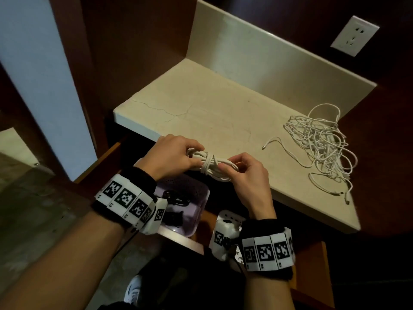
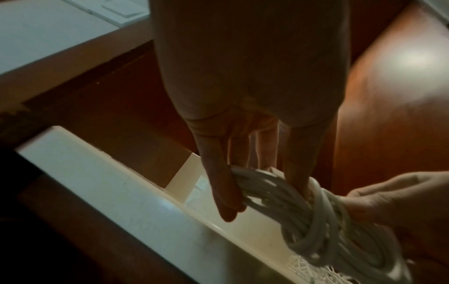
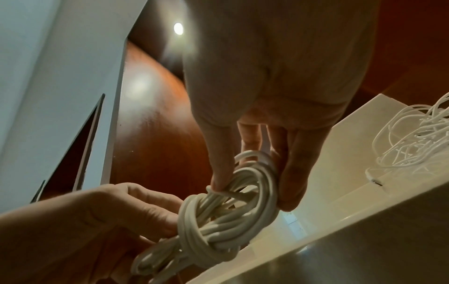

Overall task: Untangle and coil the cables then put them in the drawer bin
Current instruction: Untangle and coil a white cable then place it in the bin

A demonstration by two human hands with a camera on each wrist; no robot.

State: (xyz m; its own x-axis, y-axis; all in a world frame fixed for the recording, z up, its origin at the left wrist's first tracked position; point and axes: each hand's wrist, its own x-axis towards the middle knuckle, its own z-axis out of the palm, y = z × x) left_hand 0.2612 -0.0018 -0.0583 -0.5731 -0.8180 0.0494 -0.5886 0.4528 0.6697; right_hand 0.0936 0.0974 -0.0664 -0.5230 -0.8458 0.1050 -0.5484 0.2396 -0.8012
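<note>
A thick white cable, coiled into a bundle (image 1: 212, 166) and wound round its middle, hangs between both hands at the counter's front edge. My left hand (image 1: 178, 156) grips the bundle's left end, thumb and fingers (image 2: 223, 192) curled round the strands (image 2: 316, 221). My right hand (image 1: 243, 173) pinches the right end (image 3: 243, 201) between thumb and fingers. A tangle of thin white cables (image 1: 321, 146) lies on the counter's right side. Below the hands, a pale purple bin (image 1: 190, 193) sits in the open drawer with a dark cable (image 1: 176, 198) in it.
The cream stone counter (image 1: 212, 108) has a raised back wall. A white wall socket (image 1: 354, 35) sits on the dark wood panel at the upper right. The wooden drawer (image 1: 107, 157) stands pulled out under the counter edge. My shoe shows on the floor below.
</note>
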